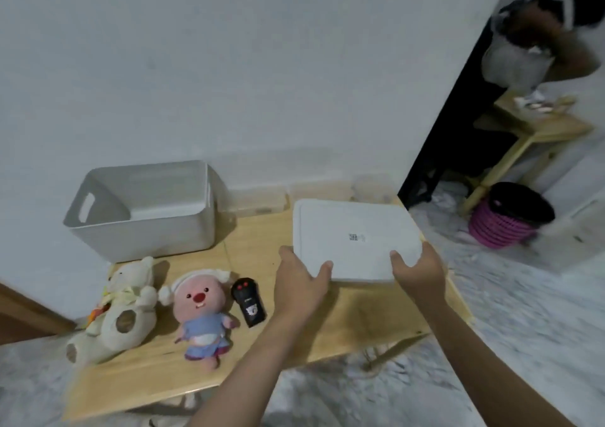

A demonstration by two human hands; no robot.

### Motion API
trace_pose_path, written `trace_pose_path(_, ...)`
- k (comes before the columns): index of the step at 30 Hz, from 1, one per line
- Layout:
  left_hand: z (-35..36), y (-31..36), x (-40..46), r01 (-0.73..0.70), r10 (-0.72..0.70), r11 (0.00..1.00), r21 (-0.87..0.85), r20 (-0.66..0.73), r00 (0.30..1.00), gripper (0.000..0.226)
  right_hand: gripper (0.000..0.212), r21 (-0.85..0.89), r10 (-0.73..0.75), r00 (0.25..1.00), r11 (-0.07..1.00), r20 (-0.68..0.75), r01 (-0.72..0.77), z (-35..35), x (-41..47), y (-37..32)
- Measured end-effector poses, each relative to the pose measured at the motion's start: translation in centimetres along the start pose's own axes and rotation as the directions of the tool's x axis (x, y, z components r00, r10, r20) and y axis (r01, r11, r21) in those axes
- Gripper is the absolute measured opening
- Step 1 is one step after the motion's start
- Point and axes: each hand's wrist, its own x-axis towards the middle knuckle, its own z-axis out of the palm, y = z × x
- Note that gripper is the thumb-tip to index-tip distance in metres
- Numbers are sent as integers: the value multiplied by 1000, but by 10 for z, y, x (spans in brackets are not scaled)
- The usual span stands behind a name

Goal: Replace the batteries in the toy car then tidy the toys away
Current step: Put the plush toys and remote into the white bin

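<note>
A white lidded box [355,237] sits at the right end of the low wooden table [360,322], and both hands grip its near edge: my left hand [302,281] at the near left corner, my right hand [417,271] at the near right corner. A black remote control [248,300] with red buttons lies on the table left of my left hand. Beside it lie a pink plush doll in a blue dress [201,312] and a cream teddy bear [119,309]. An open grey storage bin [147,207] stands at the back left. No toy car is visible.
A clear plastic container [371,187] stands behind the white box against the wall. At right a mirror reflects a person, a wooden side table [537,135] and a pink and black basket [510,215]. Marbled floor surrounds the table.
</note>
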Motion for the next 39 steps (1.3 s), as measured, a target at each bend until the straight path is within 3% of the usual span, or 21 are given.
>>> trace_pose_path(7, 131, -20, -71, 147, -156, 987, 60, 213, 964, 54, 87, -247, 51, 992, 969, 117, -21, -63, 9, 133)
trace_pose_path(10, 157, -35, -82, 172, -195, 979, 113, 237, 952, 65, 77, -329, 57, 969, 944, 239, 25, -64, 12, 162)
trace_pose_path(14, 168, -42, -81, 133, -191, 961, 243, 234, 953, 90, 77, -379, 57, 939, 922, 340, 81, -54, 15, 171)
trace_pose_path(18, 172, -45, -76, 61, -186, 915, 398, 282, 941, 88, 81, -465, 101, 912, 879, 397, 105, -39, 18, 172)
trace_pose_path(23, 173, -46, -73, 54, -174, 921, 386, 282, 943, 84, 70, -457, 74, 933, 883, 351, 102, -31, 8, 154)
trace_pose_path(28, 128, -46, -67, -48, 18, 940, 337, 92, 996, 58, 53, -171, -212, 923, 946, 320, 276, -2, -27, 98)
trace_pose_path(31, 77, -50, -58, -84, 111, 949, 304, -73, 991, 42, 52, -52, -257, 881, 952, 397, 302, 29, -58, 37)
trace_pose_path(35, -15, -77, -39, -60, 138, 940, 335, -213, 967, 42, 48, 103, -371, 828, 926, 420, 363, 78, -107, -44)
trace_pose_path(39, -111, -111, -22, 13, 174, 904, 427, -398, 901, 46, 48, 134, -396, 787, 915, 473, 380, 123, -159, -115)
